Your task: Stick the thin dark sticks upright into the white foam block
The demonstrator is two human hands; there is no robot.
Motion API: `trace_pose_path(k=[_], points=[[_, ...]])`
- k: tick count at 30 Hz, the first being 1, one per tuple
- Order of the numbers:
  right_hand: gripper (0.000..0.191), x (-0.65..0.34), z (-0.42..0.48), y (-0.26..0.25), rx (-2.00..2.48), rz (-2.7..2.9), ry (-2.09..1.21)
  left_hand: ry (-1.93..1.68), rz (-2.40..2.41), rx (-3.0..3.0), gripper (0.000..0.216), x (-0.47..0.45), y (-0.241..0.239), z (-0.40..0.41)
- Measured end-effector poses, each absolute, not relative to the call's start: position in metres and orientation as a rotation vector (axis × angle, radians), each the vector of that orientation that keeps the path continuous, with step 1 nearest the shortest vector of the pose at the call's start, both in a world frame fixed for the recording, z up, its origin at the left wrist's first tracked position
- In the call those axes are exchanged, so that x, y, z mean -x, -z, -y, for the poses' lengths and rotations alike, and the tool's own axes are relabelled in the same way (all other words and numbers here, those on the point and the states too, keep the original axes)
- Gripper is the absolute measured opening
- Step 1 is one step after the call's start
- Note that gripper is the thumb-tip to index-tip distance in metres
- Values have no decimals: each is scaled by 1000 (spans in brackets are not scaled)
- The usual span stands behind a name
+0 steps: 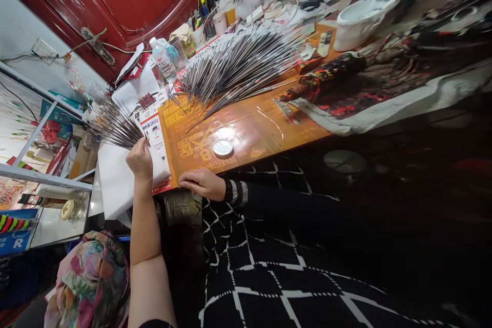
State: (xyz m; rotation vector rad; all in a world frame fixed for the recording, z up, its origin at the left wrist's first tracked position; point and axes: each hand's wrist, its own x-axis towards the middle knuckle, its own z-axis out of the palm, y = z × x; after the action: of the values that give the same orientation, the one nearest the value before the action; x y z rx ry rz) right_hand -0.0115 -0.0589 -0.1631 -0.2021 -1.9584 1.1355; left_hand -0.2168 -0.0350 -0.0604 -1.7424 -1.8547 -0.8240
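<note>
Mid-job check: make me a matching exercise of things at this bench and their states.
Things:
1. Hand with black-and-white striped cuff
2. Bare-armed hand
3. Round silver-rimmed disc
4. Clear plastic water bottle

States:
A. Lying on the orange printed mat
B. Resting open at the mat's edge
C. Standing beside the large grey stick fan
D. Gripping a small fan of thin sticks

Pairs: 1-B, 2-D, 3-A, 4-C

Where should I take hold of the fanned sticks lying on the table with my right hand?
Bring the right hand in from the near side and grip the sticks at their narrow end, at the pile's left. They seem to gather closest there, while the far ends spread too wide for one hand.
</note>
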Motion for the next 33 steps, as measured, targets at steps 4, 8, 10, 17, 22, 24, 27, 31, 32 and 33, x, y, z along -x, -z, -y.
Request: trace_pose_path(k=[4,8,10,17,22,24,27,31,32,33], points=[[32,27,53,149,168,1981,-747,899,1773,1713,26,223,53,48],[34,50,44,158,214,2103,-470,947,1818,1471,31,235,41,63],[39,57,42,168,237,2174,-408,990,1861,1409,29,244,39,67],[47,58,44,179,245,2265,-324,1124,2051,1578,26,264,49,60],[48,58,42,180,250,2282,-365,1128,2010,1626,23,263,48,54],[48,59,41,181,252,2277,-378,1094,1971,1618,21,262,44,53],[47,59,40,182,259,2272,-378,1076,1930,1581,20,260,38,53],[47,58,41,181,263,2266,-400,1137,1892,1523,21,257,29,54],[47,58,42,180,267,2262,-404,1142,1891,1531,21,257,28,53],[47,57,43,179,273,2260,-405,1141,1894,1549,20,257,28,53]])
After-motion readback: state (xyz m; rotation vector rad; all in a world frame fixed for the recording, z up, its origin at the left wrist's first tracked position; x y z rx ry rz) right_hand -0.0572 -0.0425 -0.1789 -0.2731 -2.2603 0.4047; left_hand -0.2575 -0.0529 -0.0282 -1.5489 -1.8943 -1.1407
